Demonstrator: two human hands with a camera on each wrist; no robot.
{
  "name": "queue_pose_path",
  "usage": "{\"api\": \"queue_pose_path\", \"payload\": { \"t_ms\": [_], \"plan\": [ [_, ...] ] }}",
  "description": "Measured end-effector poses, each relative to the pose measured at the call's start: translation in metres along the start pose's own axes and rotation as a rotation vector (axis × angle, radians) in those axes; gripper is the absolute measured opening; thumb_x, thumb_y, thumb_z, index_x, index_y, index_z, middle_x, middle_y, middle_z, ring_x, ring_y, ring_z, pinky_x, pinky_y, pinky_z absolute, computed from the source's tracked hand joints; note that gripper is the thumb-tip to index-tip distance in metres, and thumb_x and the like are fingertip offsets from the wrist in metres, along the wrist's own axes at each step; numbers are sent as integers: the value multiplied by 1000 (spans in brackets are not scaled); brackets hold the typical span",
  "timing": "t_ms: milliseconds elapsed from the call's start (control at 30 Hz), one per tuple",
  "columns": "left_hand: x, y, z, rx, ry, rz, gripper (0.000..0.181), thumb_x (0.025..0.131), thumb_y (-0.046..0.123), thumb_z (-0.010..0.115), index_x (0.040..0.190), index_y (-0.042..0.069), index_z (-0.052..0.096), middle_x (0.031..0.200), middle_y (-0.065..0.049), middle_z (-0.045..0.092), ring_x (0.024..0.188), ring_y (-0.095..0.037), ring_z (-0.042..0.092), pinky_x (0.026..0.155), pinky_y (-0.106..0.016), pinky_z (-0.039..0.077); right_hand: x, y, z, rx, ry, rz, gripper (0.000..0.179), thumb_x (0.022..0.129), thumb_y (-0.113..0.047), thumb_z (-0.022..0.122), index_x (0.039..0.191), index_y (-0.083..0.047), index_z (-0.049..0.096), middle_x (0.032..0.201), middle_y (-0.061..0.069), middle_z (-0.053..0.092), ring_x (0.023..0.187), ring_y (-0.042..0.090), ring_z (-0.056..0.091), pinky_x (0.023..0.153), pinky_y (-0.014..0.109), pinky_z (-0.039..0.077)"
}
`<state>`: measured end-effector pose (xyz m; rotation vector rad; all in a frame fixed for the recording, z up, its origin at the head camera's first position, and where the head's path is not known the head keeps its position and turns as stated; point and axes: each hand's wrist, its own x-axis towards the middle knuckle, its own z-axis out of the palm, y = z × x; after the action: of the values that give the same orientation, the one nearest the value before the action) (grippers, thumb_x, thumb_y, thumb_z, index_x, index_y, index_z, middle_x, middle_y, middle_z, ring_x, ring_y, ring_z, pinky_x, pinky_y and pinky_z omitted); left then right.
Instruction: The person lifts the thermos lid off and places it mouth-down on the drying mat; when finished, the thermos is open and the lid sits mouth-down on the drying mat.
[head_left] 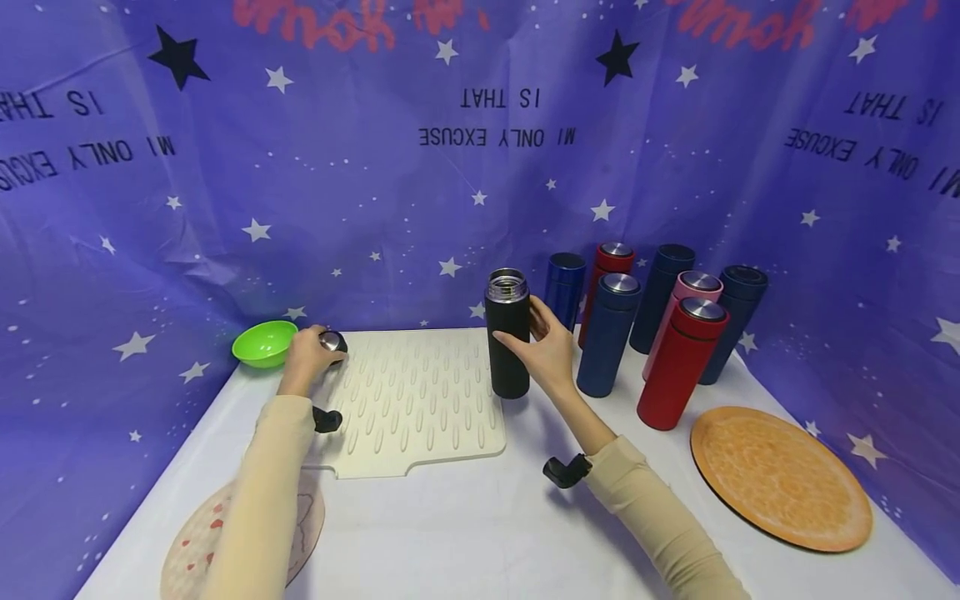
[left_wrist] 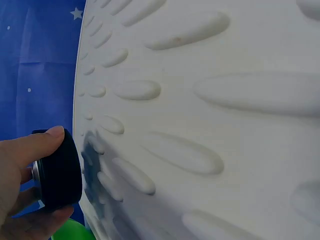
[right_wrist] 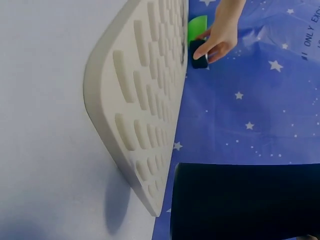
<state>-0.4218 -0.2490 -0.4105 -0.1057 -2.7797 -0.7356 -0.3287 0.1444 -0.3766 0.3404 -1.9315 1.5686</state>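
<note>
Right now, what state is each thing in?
Black cylindrical bottle: uncapped, upright, gripped by the right hand.
Black round lid: off, pinched by the left hand.
Four metal-topped red, navy and pink bottles: capped, upright.
Three dark-topped blue bottles: standing; closure unclear.
Green round bowl: upright.
White ridged board: lying flat.
Orange round mat: flat.
Patterned round mat: flat, partly hidden.

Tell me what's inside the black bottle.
Only shiny metal shows at the open mouth of the black bottle; everything deeper is hidden, so any contents cannot be seen.
</note>
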Motion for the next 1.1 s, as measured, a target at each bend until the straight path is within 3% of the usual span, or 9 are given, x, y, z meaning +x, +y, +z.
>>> {"api": "queue_pose_path", "payload": {
  "t_ms": [233, 533, 700, 867, 1100],
  "plan": [
    [-2, -10, 6, -10, 10, -33, 69, 77, 18, 80, 127, -18, 48, 121, -39, 52, 113, -51, 49, 98, -55, 41, 10, 6, 5, 25, 15, 35, 82, 68, -18, 89, 138, -2, 50, 134, 14, 56, 119, 25, 57, 98, 30, 47],
    [-3, -20, 11, -117, -58, -107, 72, 80, 20, 78, 129, -20, 44, 126, -39, 47, 119, -52, 44, 102, -55, 38, 19, 14, 11, 81, 35, 30, 79, 70, -20, 88, 138, -1, 50, 134, 13, 56, 121, 24, 56, 99, 29, 46],
    [-6, -21, 8, -116, -84, -129, 75, 81, 23, 77, 130, -21, 41, 128, -40, 46, 119, -53, 42, 102, -55, 37, 25, 15, 18, 111, 85, 36, 80, 70, -19, 88, 138, -1, 49, 135, 13, 56, 122, 23, 55, 101, 30, 44],
    [-6, -21, 3, -115, -113, -131, 77, 82, 22, 76, 134, -20, 38, 131, -39, 43, 122, -52, 40, 104, -55, 36, 30, 20, 23, 110, 125, 30, 80, 70, -20, 88, 138, -2, 50, 136, 12, 55, 123, 23, 54, 101, 31, 44],
    [-6, -21, -14, -150, -166, -68, 79, 84, 19, 74, 138, -19, 31, 128, -42, 45, 116, -53, 46, 98, -56, 41, 39, 38, 27, 63, 152, -34, 78, 70, -19, 88, 136, -2, 51, 134, 12, 56, 122, 24, 54, 101, 30, 44]
  ]
}}
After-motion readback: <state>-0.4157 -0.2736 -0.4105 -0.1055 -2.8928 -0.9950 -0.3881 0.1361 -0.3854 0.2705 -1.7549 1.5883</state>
